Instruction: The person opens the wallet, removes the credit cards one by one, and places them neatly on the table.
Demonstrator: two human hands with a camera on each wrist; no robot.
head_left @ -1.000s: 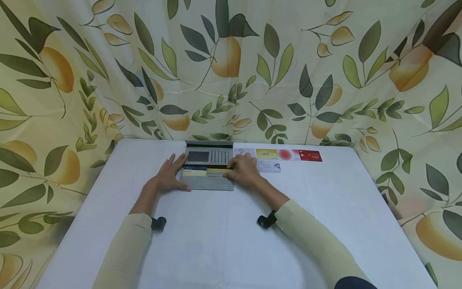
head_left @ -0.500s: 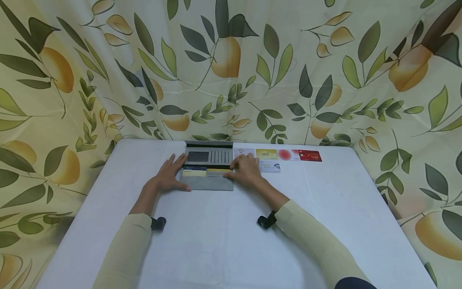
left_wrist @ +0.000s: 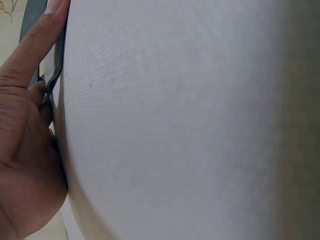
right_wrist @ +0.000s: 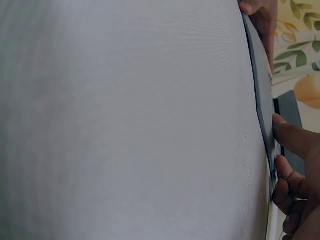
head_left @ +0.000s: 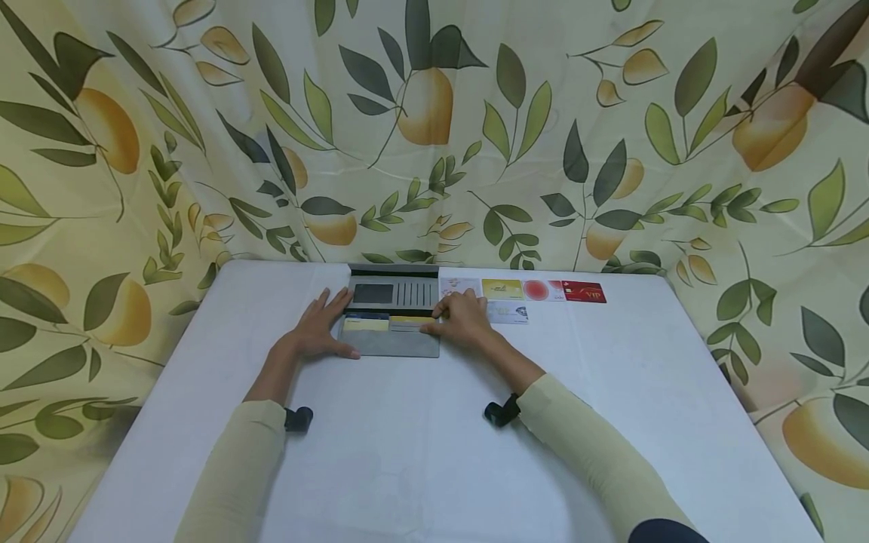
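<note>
A grey card organizer (head_left: 400, 346) lies opened out at the table's far edge, its upper panel carrying a dark window and several slits. Two cards sit side by side in its lower pocket: a blue-and-cream card (head_left: 365, 323) and a yellow-and-grey card (head_left: 407, 323). My left hand (head_left: 316, 326) rests spread along the organizer's left edge, thumb at the lower corner. At the right end of the pocket, my right hand (head_left: 465, 320) pinches the yellow-and-grey card between thumb and index finger. In the right wrist view, that thumb (right_wrist: 295, 137) lies over the organizer's lower flap.
Right of the organizer lie a pale card (head_left: 459, 284), a yellow card (head_left: 502, 289), a card with a red circle (head_left: 541, 291) and a red VIP card (head_left: 584, 292). Another pale card (head_left: 509, 312) lies below them, partly behind my right hand. A patterned curtain (head_left: 434, 188) hangs behind the table.
My right index finger has drawn back slightly to the right along the card's upper edge, while the thumb stays put. The left hand has not moved.
</note>
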